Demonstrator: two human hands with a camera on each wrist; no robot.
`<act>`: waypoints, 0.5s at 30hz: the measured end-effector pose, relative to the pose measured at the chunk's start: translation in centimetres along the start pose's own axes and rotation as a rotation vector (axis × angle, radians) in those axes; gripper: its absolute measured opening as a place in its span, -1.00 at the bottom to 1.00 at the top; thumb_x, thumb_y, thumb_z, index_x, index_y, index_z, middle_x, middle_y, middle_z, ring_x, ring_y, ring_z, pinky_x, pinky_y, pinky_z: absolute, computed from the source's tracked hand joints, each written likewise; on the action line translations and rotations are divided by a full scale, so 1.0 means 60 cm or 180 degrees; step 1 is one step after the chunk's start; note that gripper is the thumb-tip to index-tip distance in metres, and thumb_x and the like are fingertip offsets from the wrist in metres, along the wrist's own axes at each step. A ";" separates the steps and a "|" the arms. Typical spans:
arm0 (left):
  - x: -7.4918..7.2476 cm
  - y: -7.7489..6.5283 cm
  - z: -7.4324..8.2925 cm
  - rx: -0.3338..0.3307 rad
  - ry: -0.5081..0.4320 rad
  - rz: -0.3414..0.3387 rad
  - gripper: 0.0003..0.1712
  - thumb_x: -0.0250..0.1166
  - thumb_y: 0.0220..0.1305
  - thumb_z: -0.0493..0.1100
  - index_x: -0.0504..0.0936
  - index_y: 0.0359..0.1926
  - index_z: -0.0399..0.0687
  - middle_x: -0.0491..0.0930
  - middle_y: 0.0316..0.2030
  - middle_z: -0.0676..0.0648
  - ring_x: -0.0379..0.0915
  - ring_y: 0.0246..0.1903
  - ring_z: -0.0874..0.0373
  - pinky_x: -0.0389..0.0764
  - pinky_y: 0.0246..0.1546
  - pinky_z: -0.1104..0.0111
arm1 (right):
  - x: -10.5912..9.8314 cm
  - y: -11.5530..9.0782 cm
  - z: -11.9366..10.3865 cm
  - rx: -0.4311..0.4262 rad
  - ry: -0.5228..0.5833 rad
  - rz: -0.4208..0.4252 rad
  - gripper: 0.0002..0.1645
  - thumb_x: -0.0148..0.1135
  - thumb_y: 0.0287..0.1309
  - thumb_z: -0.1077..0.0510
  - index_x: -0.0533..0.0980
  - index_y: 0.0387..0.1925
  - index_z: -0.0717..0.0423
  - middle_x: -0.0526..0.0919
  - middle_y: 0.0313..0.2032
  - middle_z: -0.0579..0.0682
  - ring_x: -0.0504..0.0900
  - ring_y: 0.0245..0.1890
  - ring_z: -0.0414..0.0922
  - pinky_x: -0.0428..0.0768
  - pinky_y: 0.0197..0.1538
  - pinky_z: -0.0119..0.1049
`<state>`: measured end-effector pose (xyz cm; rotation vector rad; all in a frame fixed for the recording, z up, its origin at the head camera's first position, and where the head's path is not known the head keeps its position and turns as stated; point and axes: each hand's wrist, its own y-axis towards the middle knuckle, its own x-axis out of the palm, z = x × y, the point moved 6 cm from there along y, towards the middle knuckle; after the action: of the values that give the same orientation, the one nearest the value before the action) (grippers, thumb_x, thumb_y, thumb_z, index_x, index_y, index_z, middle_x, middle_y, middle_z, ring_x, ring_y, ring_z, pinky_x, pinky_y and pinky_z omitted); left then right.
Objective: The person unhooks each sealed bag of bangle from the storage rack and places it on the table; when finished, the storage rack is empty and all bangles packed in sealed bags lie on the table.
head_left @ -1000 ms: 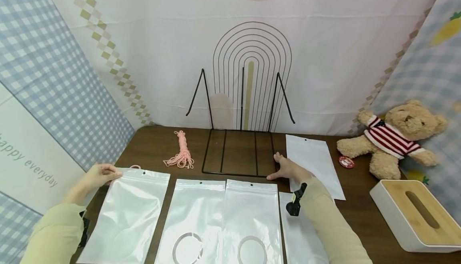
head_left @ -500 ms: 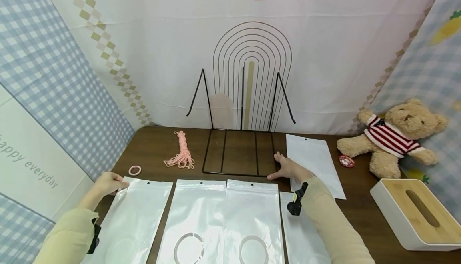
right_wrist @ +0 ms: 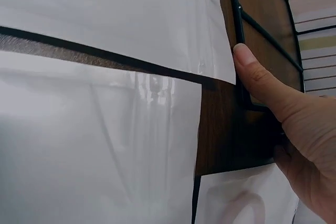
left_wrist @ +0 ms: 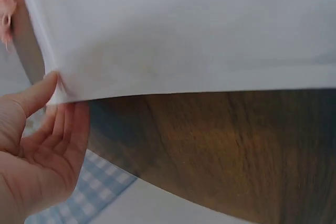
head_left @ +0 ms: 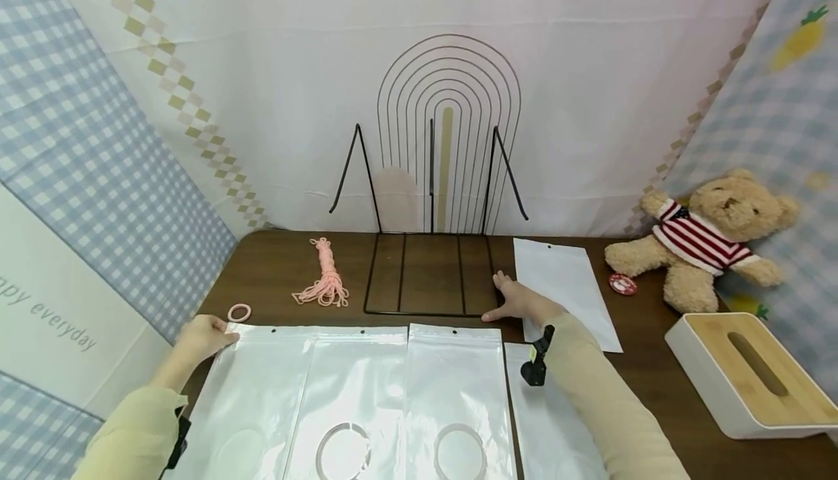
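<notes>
In the head view my left hand [head_left: 204, 337] pinches the upper left corner of a shiny white zip bag [head_left: 262, 385] at the table's left. The left wrist view shows my thumb over that bag's corner [left_wrist: 62, 90] and my fingers beneath. Two more white zip bags [head_left: 356, 385] [head_left: 454, 385] lie to its right, their tops roughly level. My right hand [head_left: 524, 301] rests at the front right corner of a black wire rack [head_left: 419, 313], fingers loosely spread. In the right wrist view its thumb [right_wrist: 257, 74] touches the rack's wire beside a bag's corner.
Pink cord [head_left: 326, 280] lies left of the rack, and a pink ring [head_left: 239, 306] sits beyond the left bag. Other white bags [head_left: 566, 280] [head_left: 550, 422] lie on the right. A teddy bear [head_left: 703, 236] and a wood-topped tissue box [head_left: 707, 393] stand at the far right.
My left hand has slid the left bag toward me and to the right, against its neighbour, uncovering the pink ring. My right hand stays at the rack. The head view shifts slightly.
</notes>
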<state>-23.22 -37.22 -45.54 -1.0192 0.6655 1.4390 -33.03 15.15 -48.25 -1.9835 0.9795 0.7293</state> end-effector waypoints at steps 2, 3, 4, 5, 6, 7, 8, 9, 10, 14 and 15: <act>0.006 -0.008 0.012 0.0087 0.0282 0.0127 -0.58 0.27 0.01 -0.21 0.44 -0.22 -0.54 0.56 -0.38 -0.39 0.52 -0.40 -0.21 0.51 -0.42 0.08 | 0.002 -0.001 -0.002 -0.0020 -0.0088 0.0009 0.23 0.33 -0.04 -0.09 -0.20 0.35 0.44 -0.27 0.38 0.37 -0.24 0.39 0.25 -0.07 0.37 0.11; 0.010 -0.012 0.020 0.0152 0.0426 0.0181 -0.53 0.27 0.01 -0.22 0.39 -0.17 -0.54 0.52 -0.32 -0.45 0.49 -0.33 -0.30 0.49 -0.41 0.02 | 0.003 -0.002 -0.001 -0.0037 -0.0120 0.0017 0.24 0.33 -0.05 -0.09 -0.20 0.35 0.44 -0.26 0.38 0.37 -0.23 0.39 0.25 -0.06 0.37 0.11; 0.015 -0.016 0.028 0.0228 0.0522 0.0234 -0.52 0.28 0.00 -0.24 0.36 -0.14 -0.53 0.49 -0.29 -0.48 0.46 -0.30 -0.34 0.48 -0.43 -0.02 | 0.003 -0.004 0.000 -0.0051 -0.0152 0.0030 0.25 0.33 -0.05 -0.11 -0.21 0.35 0.43 -0.27 0.38 0.36 -0.22 0.39 0.24 -0.06 0.37 0.11; 0.020 -0.018 0.036 0.0299 0.0605 0.0269 -0.50 0.29 0.00 -0.25 0.34 -0.10 -0.51 0.45 -0.25 -0.50 0.43 -0.27 -0.37 0.47 -0.44 -0.03 | 0.002 -0.006 0.002 -0.0087 -0.0198 0.0071 0.26 0.33 -0.06 -0.13 -0.22 0.36 0.41 -0.27 0.38 0.36 -0.21 0.39 0.24 -0.05 0.37 0.11; 0.024 -0.020 0.045 0.0381 0.0676 0.0292 -0.48 0.30 0.00 -0.25 0.32 -0.08 -0.48 0.42 -0.23 -0.51 0.41 -0.26 -0.38 0.47 -0.48 -0.02 | -0.002 -0.009 0.004 -0.0142 -0.0239 0.0137 0.27 0.31 -0.06 -0.17 -0.22 0.37 0.39 -0.26 0.39 0.34 -0.20 0.39 0.23 -0.04 0.37 0.10; 0.027 -0.020 0.055 0.0500 0.0720 0.0333 -0.46 0.30 0.02 -0.24 0.32 -0.05 -0.48 0.39 -0.20 -0.51 0.40 -0.24 -0.37 0.48 -0.48 0.00 | -0.007 -0.014 0.006 -0.0220 -0.0277 0.0224 0.27 0.30 -0.06 -0.19 -0.21 0.37 0.37 -0.25 0.39 0.34 -0.18 0.39 0.24 -0.02 0.36 0.12; 0.030 -0.020 0.065 0.0633 0.0758 0.0394 -0.44 0.31 0.04 -0.20 0.31 -0.02 -0.47 0.38 -0.16 -0.51 0.38 -0.21 -0.37 0.49 -0.47 0.00 | -0.014 -0.020 0.009 -0.0297 -0.0337 0.0342 0.26 0.27 -0.05 -0.24 -0.19 0.37 0.35 -0.24 0.39 0.33 -0.16 0.39 0.24 0.00 0.35 0.12; 0.031 -0.019 0.077 0.0779 0.0801 0.0469 -0.41 0.31 0.07 -0.15 0.32 0.01 -0.45 0.38 -0.12 -0.51 0.38 -0.18 -0.36 0.49 -0.45 0.00 | -0.022 -0.026 0.014 -0.0375 -0.0418 0.0487 0.24 0.24 -0.04 -0.27 -0.17 0.38 0.33 -0.22 0.39 0.32 -0.14 0.39 0.24 0.01 0.35 0.13; 0.032 -0.018 0.087 0.0906 0.0822 0.0539 -0.40 0.29 0.09 -0.09 0.33 0.03 -0.42 0.38 -0.09 -0.50 0.37 -0.15 -0.36 0.49 -0.40 -0.01 | -0.031 -0.034 0.020 -0.0432 -0.0512 0.0649 0.21 0.20 -0.02 -0.31 -0.13 0.38 0.31 -0.20 0.39 0.31 -0.12 0.39 0.24 0.01 0.35 0.13; 0.039 -0.013 0.121 0.1268 0.0908 0.0779 -0.21 0.17 0.15 0.20 0.29 0.16 -0.35 0.32 0.09 -0.45 0.28 0.03 -0.39 0.40 -0.10 -0.14 | -0.065 -0.072 0.059 -0.0507 -0.0927 0.1318 0.06 0.04 0.08 -0.36 0.02 0.36 0.28 -0.07 0.38 0.33 -0.03 0.36 0.27 0.05 0.32 0.16; 0.042 -0.011 0.127 0.1312 0.0918 0.0804 -0.16 0.15 0.14 0.25 0.27 0.19 -0.34 0.30 0.12 -0.44 0.24 0.08 -0.39 0.34 -0.03 -0.17 | -0.070 -0.084 0.072 -0.0498 -0.1001 0.1450 0.03 0.04 0.10 -0.35 0.06 0.34 0.28 -0.03 0.37 0.34 -0.01 0.35 0.28 0.05 0.32 0.17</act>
<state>-23.93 -29.28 -44.19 -0.8404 1.2814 1.3006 -31.73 22.34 -45.33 -1.7114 1.2200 1.3596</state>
